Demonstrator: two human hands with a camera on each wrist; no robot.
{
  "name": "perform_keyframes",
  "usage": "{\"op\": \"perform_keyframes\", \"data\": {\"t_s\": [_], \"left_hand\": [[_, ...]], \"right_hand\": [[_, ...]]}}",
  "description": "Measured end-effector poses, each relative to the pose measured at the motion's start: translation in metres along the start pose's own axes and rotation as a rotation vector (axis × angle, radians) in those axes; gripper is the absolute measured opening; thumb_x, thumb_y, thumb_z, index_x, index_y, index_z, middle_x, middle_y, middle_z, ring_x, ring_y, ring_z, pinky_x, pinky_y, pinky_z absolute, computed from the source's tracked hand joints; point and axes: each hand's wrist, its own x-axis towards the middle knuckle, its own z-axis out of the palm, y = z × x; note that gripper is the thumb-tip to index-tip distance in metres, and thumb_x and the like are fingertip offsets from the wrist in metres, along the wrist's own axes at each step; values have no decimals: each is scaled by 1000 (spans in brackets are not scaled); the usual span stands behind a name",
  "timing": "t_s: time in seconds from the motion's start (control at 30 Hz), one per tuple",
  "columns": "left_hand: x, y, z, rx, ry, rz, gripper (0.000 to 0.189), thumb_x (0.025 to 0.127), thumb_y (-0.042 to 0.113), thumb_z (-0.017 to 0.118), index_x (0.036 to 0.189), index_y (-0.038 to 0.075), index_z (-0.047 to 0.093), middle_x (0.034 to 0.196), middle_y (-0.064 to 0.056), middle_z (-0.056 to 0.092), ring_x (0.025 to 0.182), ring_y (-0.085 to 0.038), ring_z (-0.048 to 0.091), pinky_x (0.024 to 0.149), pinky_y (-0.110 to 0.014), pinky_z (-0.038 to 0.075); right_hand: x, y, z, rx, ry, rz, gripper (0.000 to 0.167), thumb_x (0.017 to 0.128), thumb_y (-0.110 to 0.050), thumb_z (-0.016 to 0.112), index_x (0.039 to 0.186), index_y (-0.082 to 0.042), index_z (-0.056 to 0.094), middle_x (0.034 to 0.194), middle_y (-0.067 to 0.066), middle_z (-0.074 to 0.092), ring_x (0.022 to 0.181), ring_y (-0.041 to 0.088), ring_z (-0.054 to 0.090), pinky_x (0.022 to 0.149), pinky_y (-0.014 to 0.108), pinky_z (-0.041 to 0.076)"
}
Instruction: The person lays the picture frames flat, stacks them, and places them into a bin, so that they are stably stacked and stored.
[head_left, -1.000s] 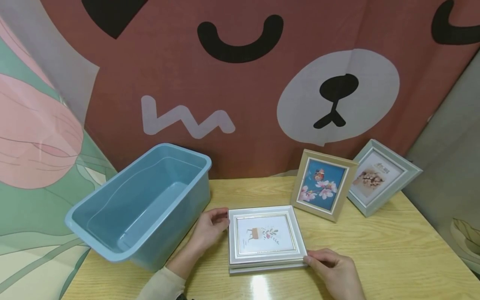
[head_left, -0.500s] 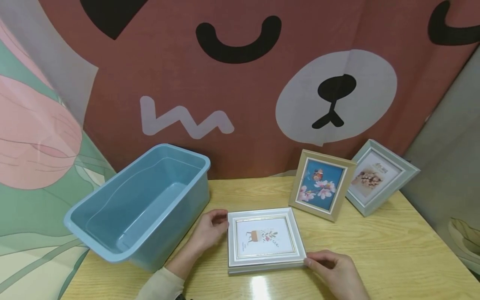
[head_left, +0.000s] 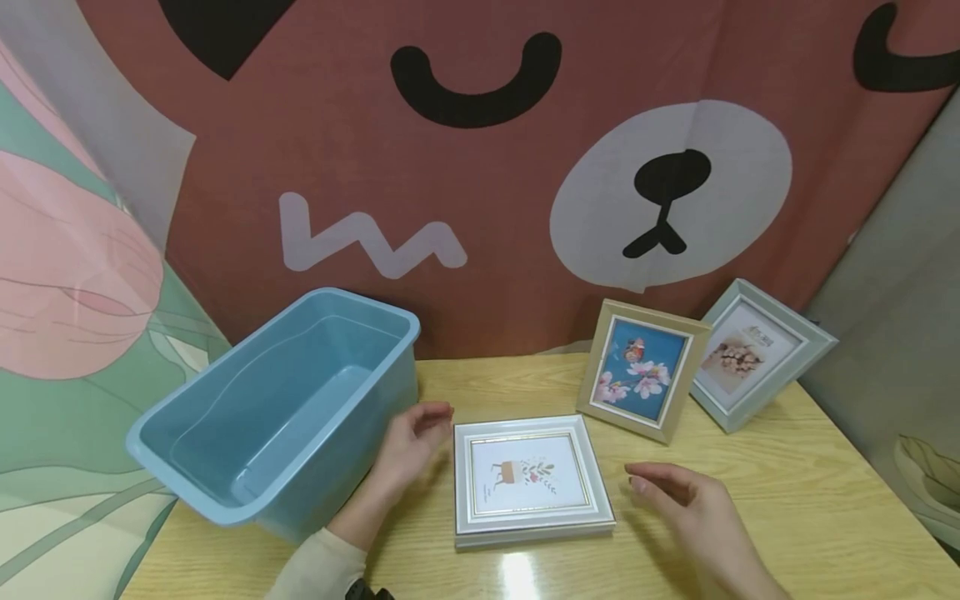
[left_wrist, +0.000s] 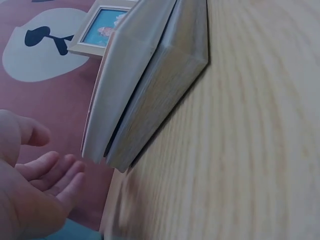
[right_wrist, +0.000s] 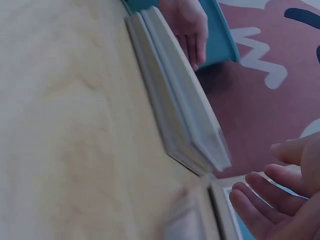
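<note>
Two picture frames lie flat, one on the other, in the middle of the table; the upper one is a white picture frame (head_left: 465,479) with a deer-and-flowers print. Its lower companion shows best edge-on in the left wrist view, as a pale lower frame (left_wrist: 160,95). My left hand (head_left: 411,450) hovers just off the stack's left side, fingers loosely bent and holding nothing. To the right of the stack, my right hand (head_left: 697,504) is raised with thumb and fingers apart. Both wrist views show a gap between each hand and the stack.
A blue plastic tub (head_left: 408,367) stands on the left, close to my left forearm. Behind on the right, a gold picture frame (head_left: 592,387) stands upright, overlapping a grey-green picture frame (head_left: 806,354). A printed cloth (head_left: 510,292) hangs behind the wooden table (head_left: 787,500).
Both hands have let go of the stacked frames. The left hand has drawn slightly left, the right hand up and to the right. The upper frame now sits evenly on the lower one.
</note>
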Motion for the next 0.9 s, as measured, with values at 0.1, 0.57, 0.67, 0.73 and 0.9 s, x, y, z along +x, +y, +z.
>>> {"op": "perform_keyframes", "data": {"t_s": [0.1,0.57,0.67,0.73,0.9], "left_hand": [[2,3,0,-7,5,-1,30,102,2,67,131,-4,71,130,-21,75,124,-34,71,108,-36,59],[12,20,8,-25,-43,116,28,101,-1,65,128,-9,71,128,-29,74,123,-40,72,105,-34,59],[15,23,10,-20,-49,113,28,102,0,66,128,-8,72,128,-28,75,123,-40,72,108,-41,59],[16,25,11,-20,-56,110,28,102,1,65,128,-8,72,128,-27,75,123,-40,72,110,-47,58],[18,31,15,-37,-75,116,29,102,2,66,130,-7,71,129,-25,75,125,-39,72,112,-49,57]], "right_hand": [[6,-2,-8,-13,60,-63,31,105,-30,72,130,-12,78,126,8,81,103,-14,65,89,9,53],[39,-11,-42,138,300,-219,33,105,-22,73,129,1,75,107,-34,74,99,-19,67,84,2,51],[42,-14,-49,174,312,-208,35,105,-21,73,130,3,73,106,-37,74,97,-18,69,84,3,52],[44,-15,-52,193,316,-204,35,106,-21,72,131,3,72,105,-37,73,96,-18,69,84,3,53],[50,-16,-58,198,348,-221,34,106,-18,71,130,6,72,105,-39,72,94,-18,69,83,3,54]]}}
